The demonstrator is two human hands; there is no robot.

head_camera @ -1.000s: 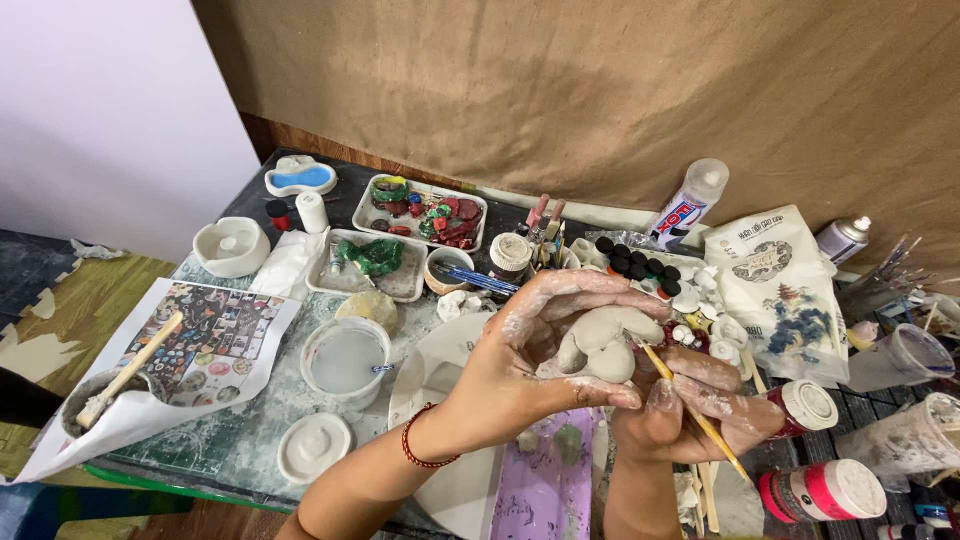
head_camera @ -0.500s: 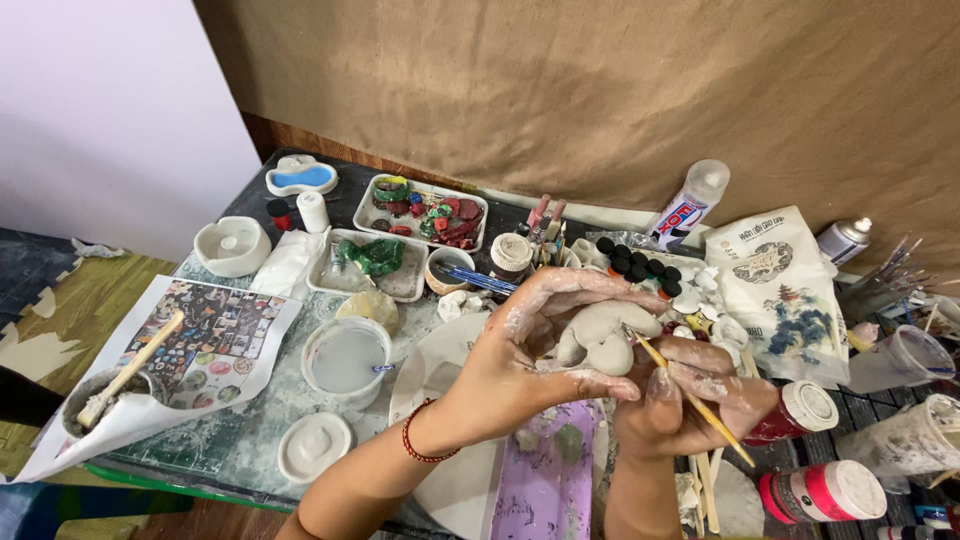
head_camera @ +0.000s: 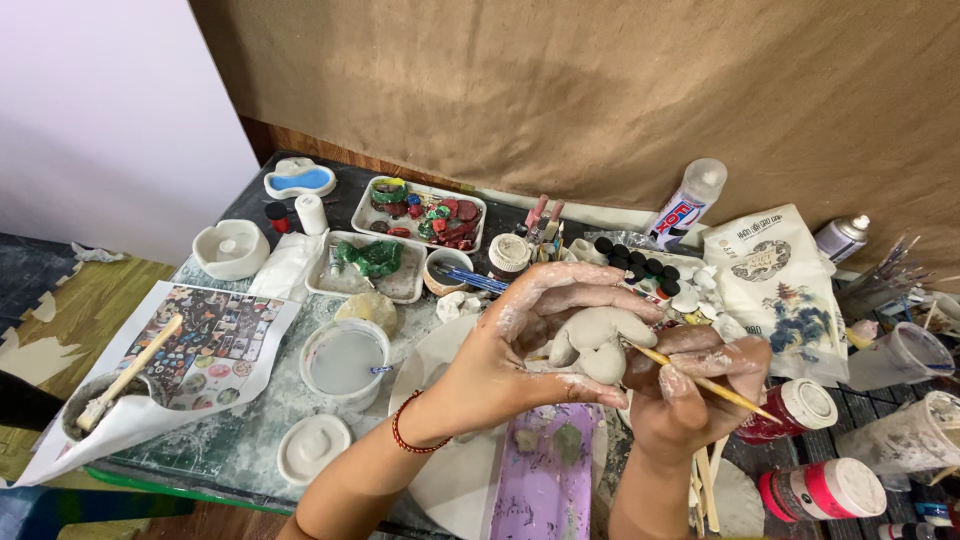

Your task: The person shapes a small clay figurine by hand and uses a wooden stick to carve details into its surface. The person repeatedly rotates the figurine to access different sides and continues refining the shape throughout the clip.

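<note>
My left hand [head_camera: 520, 345] cups a pale grey clay figure [head_camera: 592, 340] above the worktable, fingers curled over its top and thumb under it. The hand is smeared with white clay and wears a red thread bracelet at the wrist. My right hand [head_camera: 690, 385] grips a thin wooden tool [head_camera: 700, 382] like a pencil, with its tip touching the right side of the clay figure. A round white board [head_camera: 445, 470] and a purple tray [head_camera: 545, 485] lie under both hands.
A white cup of cloudy water [head_camera: 343, 362] stands left of my hands. White trays with green and red painted pieces [head_camera: 420, 215], paint bottles [head_camera: 635, 258], a glue bottle [head_camera: 685, 205], brushes [head_camera: 890, 265] and red jars [head_camera: 820, 490] crowd the table. A printed sheet [head_camera: 205, 340] lies at left.
The clay figure has turned slightly in my left hand, and my right hand has shifted the wooden tool's tip along its right side. The table items have not moved.
</note>
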